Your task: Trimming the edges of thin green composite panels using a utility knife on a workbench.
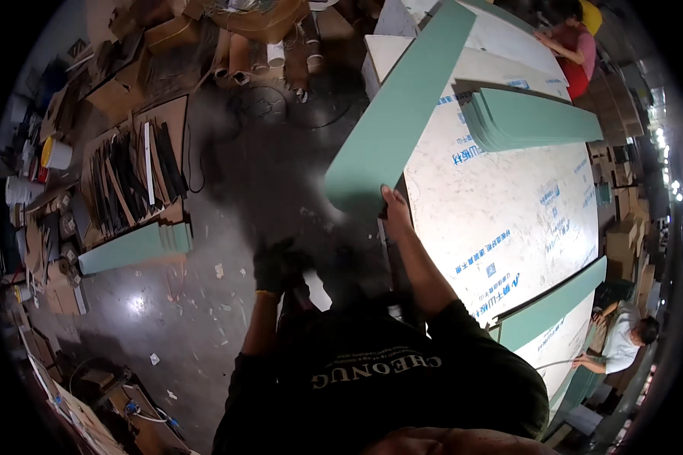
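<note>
My bare right hand [394, 210] grips the near end of a long green panel [402, 106], with the thumb on its upper face. That panel slants away to the far right, and its far end reaches over the white sheet-covered worktable [501, 197]. My left hand [276, 267] wears a dark glove and hangs low over the floor, apart from the panel. Its fingers blend into the dark background, so their pose is unclear. A stack of green panels [535, 119] lies across the table to the right of the held one.
Another green panel [554, 305] lies at the table's near end. One co-worker [577, 45] is at the far right, a second [622, 334] at the near right. On the left are dark strips on cardboard [133, 171] and more green panels [133, 250]. Cardboard boxes [152, 45] stand behind.
</note>
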